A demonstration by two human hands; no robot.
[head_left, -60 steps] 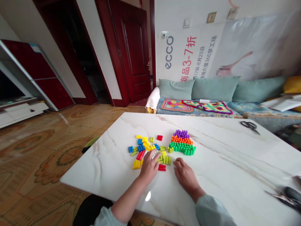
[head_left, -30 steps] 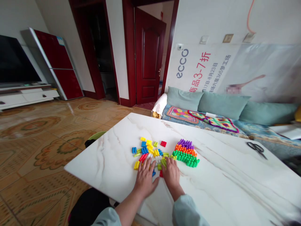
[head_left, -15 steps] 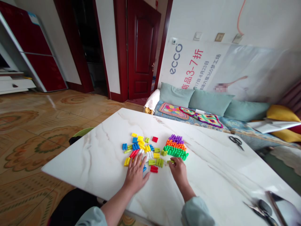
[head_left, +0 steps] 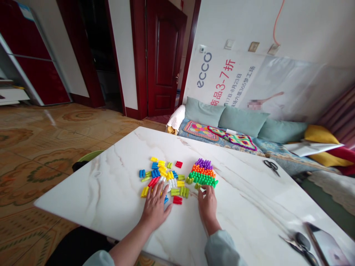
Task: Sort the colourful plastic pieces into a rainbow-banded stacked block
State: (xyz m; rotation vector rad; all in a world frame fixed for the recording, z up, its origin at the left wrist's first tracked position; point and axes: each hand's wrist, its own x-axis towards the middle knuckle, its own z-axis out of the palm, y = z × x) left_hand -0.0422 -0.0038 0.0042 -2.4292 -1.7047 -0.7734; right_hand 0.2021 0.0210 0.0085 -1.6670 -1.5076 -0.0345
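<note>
On the marble-patterned table, my left hand (head_left: 154, 208) lies with its fingers spread over the near side of a loose group of coloured pieces, beside white pieces (head_left: 172, 183) and a red piece (head_left: 178, 200). My right hand (head_left: 207, 205) pinches an olive-green piece (head_left: 198, 186) just below a packed block of rows: purple (head_left: 203, 163), orange (head_left: 203, 171) and green (head_left: 204, 178). Another olive-green piece (head_left: 189, 180) sits at the block's lower left corner. Yellow (head_left: 161, 168), blue (head_left: 155, 173) and lime pieces (head_left: 184, 191) are scattered between the hands and further back.
Black scissors (head_left: 271, 167) lie near the table's far right corner. At the near right are a phone-like object (head_left: 327, 244) and a dark-handled tool (head_left: 302, 245). A sofa with cushions (head_left: 244, 120) stands behind the table (head_left: 111, 177).
The olive-green piece in my right hand has moved closer to the block's lower edge, and that hand has turned more upright. My left hand stays spread over the loose pieces. The whole view has shifted slightly.
</note>
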